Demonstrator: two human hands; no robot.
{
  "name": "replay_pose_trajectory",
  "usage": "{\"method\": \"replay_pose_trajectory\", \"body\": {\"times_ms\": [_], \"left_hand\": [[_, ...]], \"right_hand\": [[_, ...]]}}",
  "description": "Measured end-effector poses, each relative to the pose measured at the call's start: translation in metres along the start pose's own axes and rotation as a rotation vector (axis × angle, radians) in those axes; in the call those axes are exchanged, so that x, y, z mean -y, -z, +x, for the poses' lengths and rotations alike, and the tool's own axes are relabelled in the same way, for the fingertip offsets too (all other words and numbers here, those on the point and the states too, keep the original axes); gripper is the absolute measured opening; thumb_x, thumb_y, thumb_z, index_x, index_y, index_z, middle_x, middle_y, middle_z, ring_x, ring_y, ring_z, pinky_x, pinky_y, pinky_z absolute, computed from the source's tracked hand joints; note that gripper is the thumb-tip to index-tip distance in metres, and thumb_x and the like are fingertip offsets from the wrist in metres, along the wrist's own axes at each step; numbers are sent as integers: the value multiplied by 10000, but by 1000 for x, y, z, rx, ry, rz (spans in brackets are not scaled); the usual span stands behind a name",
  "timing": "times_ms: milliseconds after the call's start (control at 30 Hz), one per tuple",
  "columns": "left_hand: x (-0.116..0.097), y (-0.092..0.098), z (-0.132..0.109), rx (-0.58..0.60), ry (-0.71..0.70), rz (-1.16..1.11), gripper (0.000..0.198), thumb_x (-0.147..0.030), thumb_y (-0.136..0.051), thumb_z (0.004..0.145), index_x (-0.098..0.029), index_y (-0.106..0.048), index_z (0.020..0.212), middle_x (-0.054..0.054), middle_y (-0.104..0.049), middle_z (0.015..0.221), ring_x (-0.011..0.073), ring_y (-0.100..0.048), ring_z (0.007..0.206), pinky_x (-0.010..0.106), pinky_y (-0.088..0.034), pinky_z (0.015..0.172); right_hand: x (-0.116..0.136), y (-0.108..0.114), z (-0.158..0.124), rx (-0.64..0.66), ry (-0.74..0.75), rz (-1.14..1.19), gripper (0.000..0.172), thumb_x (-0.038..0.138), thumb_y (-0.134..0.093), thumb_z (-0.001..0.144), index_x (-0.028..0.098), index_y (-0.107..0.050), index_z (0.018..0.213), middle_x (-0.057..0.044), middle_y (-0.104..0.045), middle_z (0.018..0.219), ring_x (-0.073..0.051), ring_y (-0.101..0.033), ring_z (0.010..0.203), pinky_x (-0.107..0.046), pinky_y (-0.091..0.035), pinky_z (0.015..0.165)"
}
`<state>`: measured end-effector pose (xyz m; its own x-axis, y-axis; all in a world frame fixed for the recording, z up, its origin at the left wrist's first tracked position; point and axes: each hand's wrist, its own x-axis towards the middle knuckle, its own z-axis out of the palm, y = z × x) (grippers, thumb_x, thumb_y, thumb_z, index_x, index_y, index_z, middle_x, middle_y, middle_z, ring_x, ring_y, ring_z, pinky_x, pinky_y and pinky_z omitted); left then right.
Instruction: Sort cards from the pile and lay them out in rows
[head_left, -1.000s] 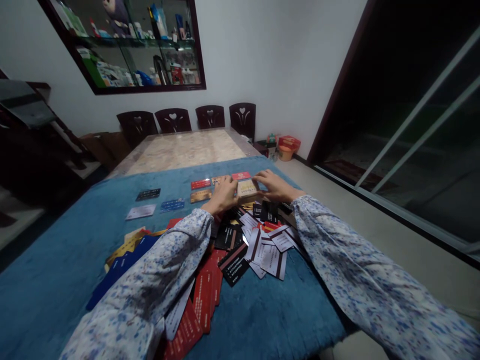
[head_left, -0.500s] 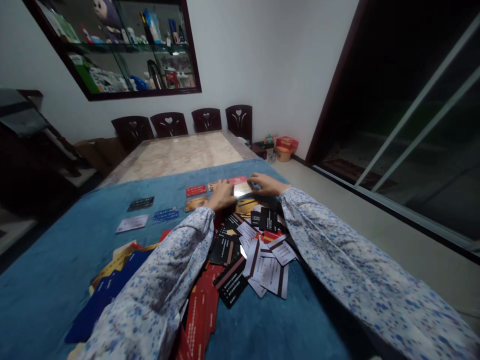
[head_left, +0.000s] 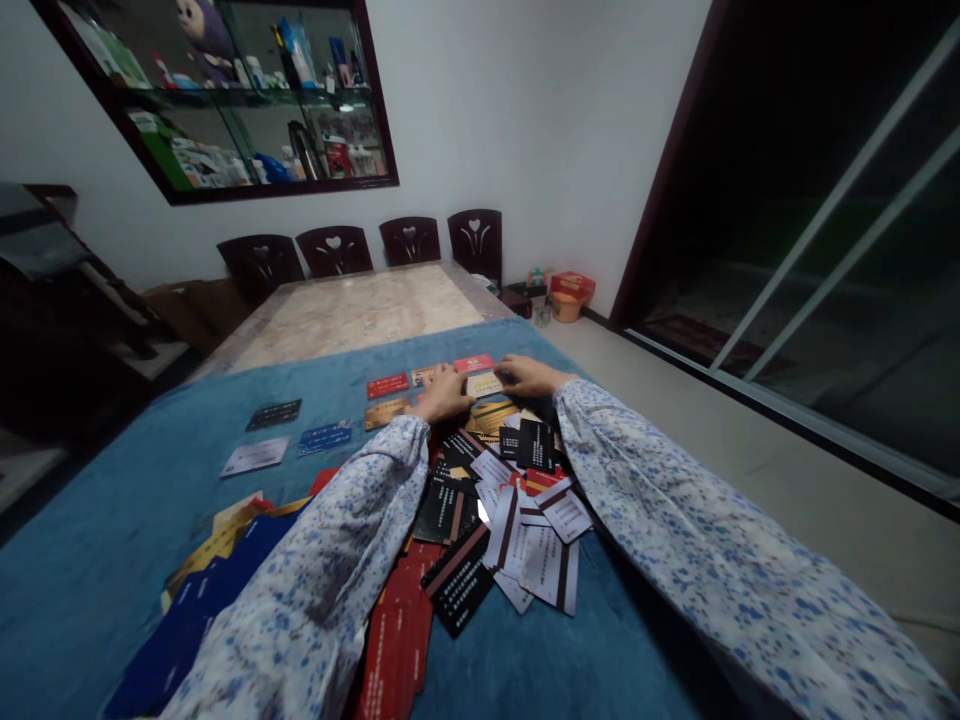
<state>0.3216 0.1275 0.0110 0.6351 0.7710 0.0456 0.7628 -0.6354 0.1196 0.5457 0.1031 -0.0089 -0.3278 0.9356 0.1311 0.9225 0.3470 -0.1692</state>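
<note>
A pale gold card (head_left: 484, 384) lies on the blue cloth, with my left hand (head_left: 444, 394) at its left edge and my right hand (head_left: 525, 375) at its right edge; the fingers of both are bent around it. Just behind is a red and pink card (head_left: 474, 363). Left of my left hand lie a red card (head_left: 388, 385) and a gold card (head_left: 386, 413). Nearer to me spreads a loose heap of black cards (head_left: 459, 578), silver cards (head_left: 551, 565) and gold ones. Red cards (head_left: 394, 650) overlap beside my left sleeve.
Farther left lie a blue card (head_left: 325, 437), a silver card (head_left: 256, 456) and a black card (head_left: 274, 414). Dark blue cards (head_left: 187, 625) fan out at the lower left. Chairs (head_left: 334, 250) stand behind the marble table (head_left: 360, 305).
The pale gold card between my hands now lies flatter, without its bright glare. Both hands stay around it, and the view has shifted slightly.
</note>
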Motion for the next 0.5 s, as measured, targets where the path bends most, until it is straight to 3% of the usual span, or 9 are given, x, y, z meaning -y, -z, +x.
{"method": "replay_pose_trajectory", "body": {"times_ms": [200,500], "left_hand": [[-1,0,3,27,12,-8,287,-359,-683,819,-182,-759,1032,168,-639,1309,435,-451,1325,599,-398,1065],[-4,2,4,83,7,62,289,-355,-643,858,-194,-732,1080,166,-607,1342,396,-421,1341,604,-382,1078]], "right_hand": [[0,-1,-1,22,10,-13,256,237,-686,842,156,-729,1081,-119,-647,1114,-239,-624,1012,-298,-459,879],[3,1,-7,19,7,2,281,286,-656,863,134,-732,1087,-142,-660,1138,-245,-625,1055,-302,-448,932]]}}
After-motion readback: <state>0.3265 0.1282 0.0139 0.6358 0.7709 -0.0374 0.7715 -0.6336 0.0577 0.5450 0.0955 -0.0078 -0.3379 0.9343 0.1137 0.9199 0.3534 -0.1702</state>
